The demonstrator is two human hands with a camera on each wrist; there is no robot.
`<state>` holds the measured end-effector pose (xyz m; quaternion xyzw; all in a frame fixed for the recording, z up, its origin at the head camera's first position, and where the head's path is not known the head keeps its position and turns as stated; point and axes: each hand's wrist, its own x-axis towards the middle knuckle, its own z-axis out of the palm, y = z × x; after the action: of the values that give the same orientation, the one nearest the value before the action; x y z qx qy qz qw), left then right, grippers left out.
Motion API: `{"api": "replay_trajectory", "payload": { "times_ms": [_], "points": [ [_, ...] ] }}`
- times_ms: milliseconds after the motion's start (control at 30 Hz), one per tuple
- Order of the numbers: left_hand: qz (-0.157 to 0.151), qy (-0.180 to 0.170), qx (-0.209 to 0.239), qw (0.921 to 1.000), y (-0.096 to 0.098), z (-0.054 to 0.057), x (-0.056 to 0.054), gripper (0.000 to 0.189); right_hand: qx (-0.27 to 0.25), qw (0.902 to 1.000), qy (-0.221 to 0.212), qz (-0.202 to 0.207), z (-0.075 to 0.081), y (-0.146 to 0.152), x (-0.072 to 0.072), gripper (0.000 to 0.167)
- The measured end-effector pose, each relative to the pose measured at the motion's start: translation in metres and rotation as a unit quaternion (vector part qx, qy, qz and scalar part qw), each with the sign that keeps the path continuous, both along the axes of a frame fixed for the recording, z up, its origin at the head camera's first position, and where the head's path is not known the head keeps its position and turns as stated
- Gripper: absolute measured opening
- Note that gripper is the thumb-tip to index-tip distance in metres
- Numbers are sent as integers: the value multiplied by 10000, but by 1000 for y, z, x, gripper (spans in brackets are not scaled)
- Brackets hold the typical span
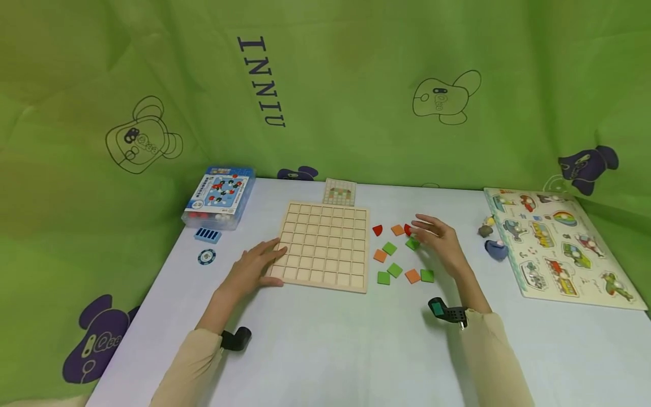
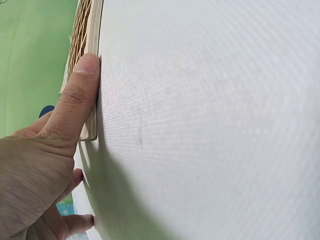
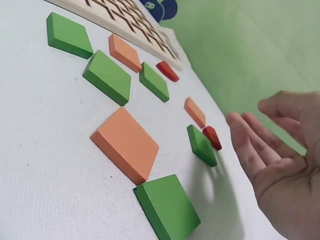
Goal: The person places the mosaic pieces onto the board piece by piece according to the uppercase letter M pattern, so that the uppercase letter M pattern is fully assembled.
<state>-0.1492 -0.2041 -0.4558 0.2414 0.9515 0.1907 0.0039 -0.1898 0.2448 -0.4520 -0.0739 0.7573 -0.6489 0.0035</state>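
Note:
A square wooden grid board [image 1: 319, 245] lies at the middle of the table. My left hand [image 1: 254, 263] rests at its near-left corner. In the left wrist view the straight thumb [image 2: 75, 97] lies against the board's edge [image 2: 93, 120], while two other fingertips are down by the table. My right hand [image 1: 438, 240] hovers with loosely bent fingers near a red quarter-round piece [image 1: 408, 229] and a green square tile [image 1: 412, 243]. Nothing shows between those fingers in the right wrist view. Orange tiles [image 3: 125, 145] and more green tiles [image 3: 170, 207] lie scattered right of the board, with another red piece [image 1: 377, 230].
A small pattern card [image 1: 339, 192] touches the board's far edge. At the left are a boxed set [image 1: 220, 198], a blue striped piece [image 1: 208, 235] and a round chip [image 1: 207, 256]. A picture puzzle board [image 1: 564, 249] lies right, beside small figures [image 1: 495, 249]. Green cloth hangs behind.

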Motion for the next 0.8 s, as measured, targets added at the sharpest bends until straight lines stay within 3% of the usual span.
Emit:
{"api": "replay_trajectory", "payload": {
  "times_ms": [133, 367, 500, 633, 800],
  "points": [
    [-11, -24, 44, 10000, -1, -1, 0, 79, 215, 9996, -145, 118, -2, -1, -4, 45],
    [5, 29, -9, 10000, -2, -2, -1, 80, 520, 9982, 296, -30, -2, 7, -17, 41],
    [-7, 18, 36, 10000, -2, -2, -1, 80, 1036, 9929, 300, 507, 0, 17, -30, 41],
    [-10, 38, 7, 10000, -2, -4, -2, 80, 1617, 9803, -139, 1125, 0, 22, -45, 42],
    [-19, 63, -44, 10000, -2, -3, -2, 80, 1870, 9681, -596, 1556, -2, 26, -60, 41]
  ]
}}
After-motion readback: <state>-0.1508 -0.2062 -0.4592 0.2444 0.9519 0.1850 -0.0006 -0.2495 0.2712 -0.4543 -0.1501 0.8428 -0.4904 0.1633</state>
